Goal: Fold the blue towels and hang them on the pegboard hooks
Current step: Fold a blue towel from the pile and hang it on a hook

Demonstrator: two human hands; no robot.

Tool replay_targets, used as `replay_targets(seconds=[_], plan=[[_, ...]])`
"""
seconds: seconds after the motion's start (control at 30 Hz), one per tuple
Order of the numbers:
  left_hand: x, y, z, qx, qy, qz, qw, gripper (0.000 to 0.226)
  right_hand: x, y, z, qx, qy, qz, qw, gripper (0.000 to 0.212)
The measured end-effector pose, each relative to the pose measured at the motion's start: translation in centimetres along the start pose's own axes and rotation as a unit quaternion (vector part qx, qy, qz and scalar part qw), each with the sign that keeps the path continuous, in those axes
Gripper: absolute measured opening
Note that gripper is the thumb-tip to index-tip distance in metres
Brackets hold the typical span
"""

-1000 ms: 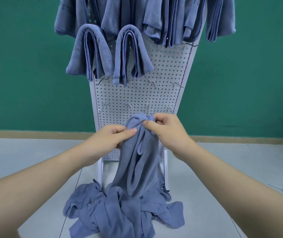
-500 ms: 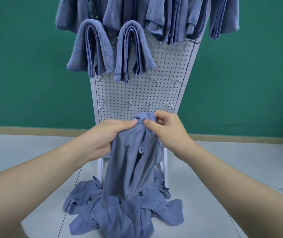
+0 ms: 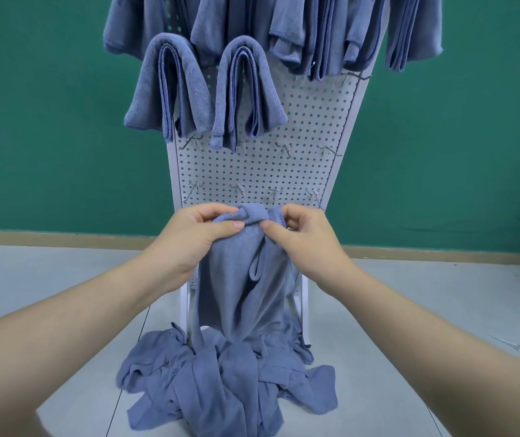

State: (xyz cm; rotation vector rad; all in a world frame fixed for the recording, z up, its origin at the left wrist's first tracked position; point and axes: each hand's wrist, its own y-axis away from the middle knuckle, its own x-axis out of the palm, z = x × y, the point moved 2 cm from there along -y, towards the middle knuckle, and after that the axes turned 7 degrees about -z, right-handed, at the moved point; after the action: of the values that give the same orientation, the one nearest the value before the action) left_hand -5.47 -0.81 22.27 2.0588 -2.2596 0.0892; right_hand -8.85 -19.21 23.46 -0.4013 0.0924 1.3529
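I see a flat, dark green wall (image 3: 47,121) filling the back of the room. A tan baseboard (image 3: 63,238) runs along its foot, where it meets a pale grey floor (image 3: 47,294) crossed by thin dark seams. The light looks even and soft, with no hard shadows anywhere.

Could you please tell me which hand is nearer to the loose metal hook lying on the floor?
Right. The right hand grips the held towel on the loose hook's side; the left hand grips farther away, across the towel.
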Motion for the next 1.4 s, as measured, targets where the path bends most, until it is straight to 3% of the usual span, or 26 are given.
replay_targets(seconds=[0.1, 0.3, 0.5, 0.73, 0.8, 1.17, 1.3, 1.4], plan=[[0.0, 0.4, -0.3, 0.044, -0.035, 0.008, 0.998, 0.017, 0.4, 0.5, 0.2, 0.026, 0.011, 0.027, 0.999, 0.051], [0.6, 1.4, -0.9, 0.124, -0.147, 0.096, 0.977, 0.017, 0.8, 1.1, -0.1, 0.036, 0.022, 0.042, 0.998, 0.045], [0.0, 1.0, -0.9, 0.114, -0.142, 0.071, 0.981, 0.005, 0.5, 0.9, 0.1, 0.013, 0.024, 0.022, 0.999, 0.046], [0.3, 1.3, -0.7, 0.095, -0.247, 0.081, 0.961, 0.050, 0.8, 1.0, 0.2, -0.016, 0.019, 0.018, 1.000, 0.046], [0.2, 1.4, -0.8, 0.105, -0.256, 0.069, 0.958, 0.054, 0.9, 0.9, 0.2, -0.023, 0.024, 0.011, 0.999, 0.048], [0.0, 0.9, -0.9, 0.209, -0.190, -0.027, 0.959, 0.006, 0.9, 0.9, 0.1, -0.025, 0.045, 0.003, 0.999, 0.038], [0.2, 0.6, -0.2, 0.142, -0.149, -0.001, 0.979, 0.013, 1.0, 0.9, 0.1, -0.025, 0.030, -0.009, 0.999, 0.034], [0.4, 0.5, 0.4, 0.105, -0.192, 0.021, 0.976, 0.030, 0.9, 0.8, 0.0, -0.028, 0.029, -0.018, 0.999, 0.034]])
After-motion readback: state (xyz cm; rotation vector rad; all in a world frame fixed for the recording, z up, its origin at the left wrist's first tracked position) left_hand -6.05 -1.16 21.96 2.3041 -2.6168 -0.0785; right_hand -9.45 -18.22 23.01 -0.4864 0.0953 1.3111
